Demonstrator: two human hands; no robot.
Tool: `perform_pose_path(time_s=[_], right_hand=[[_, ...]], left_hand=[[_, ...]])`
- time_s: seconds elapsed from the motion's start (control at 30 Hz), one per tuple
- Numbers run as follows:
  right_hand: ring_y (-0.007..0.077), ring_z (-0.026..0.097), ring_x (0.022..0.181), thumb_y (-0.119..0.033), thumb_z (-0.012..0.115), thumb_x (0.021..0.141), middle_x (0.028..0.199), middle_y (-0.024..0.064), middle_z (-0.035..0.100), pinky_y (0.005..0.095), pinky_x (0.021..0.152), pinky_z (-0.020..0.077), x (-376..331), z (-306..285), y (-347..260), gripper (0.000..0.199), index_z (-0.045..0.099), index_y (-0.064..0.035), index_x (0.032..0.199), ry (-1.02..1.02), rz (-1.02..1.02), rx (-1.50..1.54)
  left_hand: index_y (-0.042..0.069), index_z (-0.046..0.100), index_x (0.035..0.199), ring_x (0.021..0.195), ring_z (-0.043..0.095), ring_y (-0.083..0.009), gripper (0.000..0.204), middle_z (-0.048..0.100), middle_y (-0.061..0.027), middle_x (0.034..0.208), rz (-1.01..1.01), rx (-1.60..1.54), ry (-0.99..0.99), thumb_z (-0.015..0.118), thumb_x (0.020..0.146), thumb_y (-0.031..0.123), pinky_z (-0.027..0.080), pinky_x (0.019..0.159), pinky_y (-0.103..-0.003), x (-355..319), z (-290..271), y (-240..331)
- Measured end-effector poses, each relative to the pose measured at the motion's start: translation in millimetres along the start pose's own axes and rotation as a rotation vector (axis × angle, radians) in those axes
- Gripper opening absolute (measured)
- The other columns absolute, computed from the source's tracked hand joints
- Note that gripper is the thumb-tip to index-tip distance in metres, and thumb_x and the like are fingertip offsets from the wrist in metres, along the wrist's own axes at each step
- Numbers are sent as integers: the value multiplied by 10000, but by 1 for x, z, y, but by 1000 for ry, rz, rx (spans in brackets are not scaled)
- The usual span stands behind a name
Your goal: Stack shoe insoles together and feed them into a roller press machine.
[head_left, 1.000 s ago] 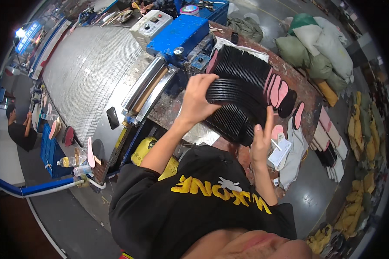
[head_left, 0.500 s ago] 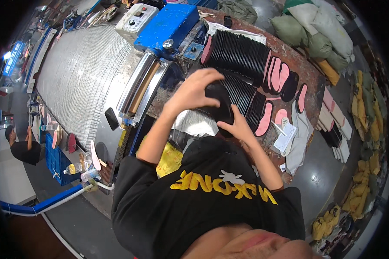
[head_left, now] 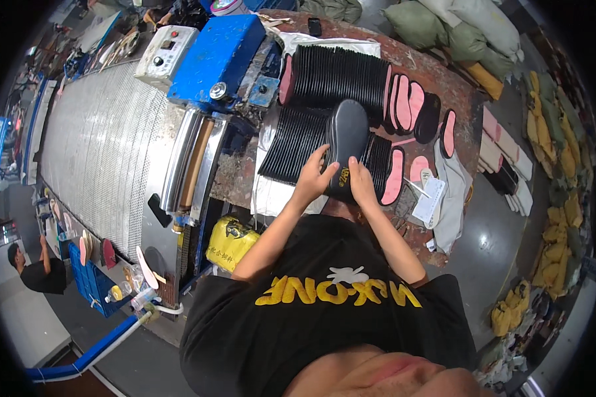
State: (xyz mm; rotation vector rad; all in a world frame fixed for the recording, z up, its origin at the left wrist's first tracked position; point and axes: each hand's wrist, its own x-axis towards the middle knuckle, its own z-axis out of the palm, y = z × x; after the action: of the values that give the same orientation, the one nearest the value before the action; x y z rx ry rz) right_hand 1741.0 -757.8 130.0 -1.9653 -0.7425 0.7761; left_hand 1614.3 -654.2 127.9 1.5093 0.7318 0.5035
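Observation:
A small stack of black insoles (head_left: 348, 135) is between my two hands, its smooth black face toward me and its heel end lowest. My left hand (head_left: 316, 177) grips the left edge, thumb on the face. On the right side of the heel, my right hand (head_left: 362, 184) holds it with the thumb on top. Left of the stack stands a long row of black insoles (head_left: 295, 142) on edge, and a shorter row (head_left: 377, 155) stands to its right. Behind lies another long row of insoles (head_left: 341, 79), with pink faces at its ends.
To the left stands a roller machine (head_left: 195, 159) with a blue housing (head_left: 218, 56) and a perforated metal conveyor (head_left: 102, 145). Loose pink insoles (head_left: 410, 99), a white paper slip (head_left: 430, 198) and a grey cloth (head_left: 451, 208) lie on the right of the table. A person (head_left: 43, 268) is at far left.
The insole stack has turned upright, its black face now showing toward me. My hands have come closer together, with the left one lowered from the top to the side near the heel.

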Motion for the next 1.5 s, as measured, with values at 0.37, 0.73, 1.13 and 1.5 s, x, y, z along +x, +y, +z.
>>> perform_pose_path(time_s=[0.37,0.73,1.13,1.5], right_hand=[[467,605,899,-395,423,997,923,321,610,461,794,457,18,11,22,491,505,81,1083,-39,-55,128],[266,587,666,-380,479,993,707,159,553,365,634,441,24,8,35,451,496,70,1010,-131,19,194],[184,599,501,-396,476,999,617,105,571,303,464,476,18,3,19,439,496,42,1014,-160,48,232],[230,617,521,-411,457,1001,652,135,609,340,498,487,17,20,1,473,512,58,1015,-172,73,142]], left_hand=[[-36,480,1288,1148,544,-406,493,553,-270,1223,77,308,45,627,903,235,434,976,-413,24,2,-15],[-32,469,1287,1127,533,-417,463,550,-272,1197,141,323,67,602,916,211,431,962,-421,21,6,-20],[-34,460,1312,1157,527,-356,464,534,-246,1228,127,326,67,566,941,225,397,1004,-388,18,6,-19],[-38,490,1293,1147,530,-395,468,550,-268,1208,113,366,158,583,933,245,410,996,-407,12,-8,-16]])
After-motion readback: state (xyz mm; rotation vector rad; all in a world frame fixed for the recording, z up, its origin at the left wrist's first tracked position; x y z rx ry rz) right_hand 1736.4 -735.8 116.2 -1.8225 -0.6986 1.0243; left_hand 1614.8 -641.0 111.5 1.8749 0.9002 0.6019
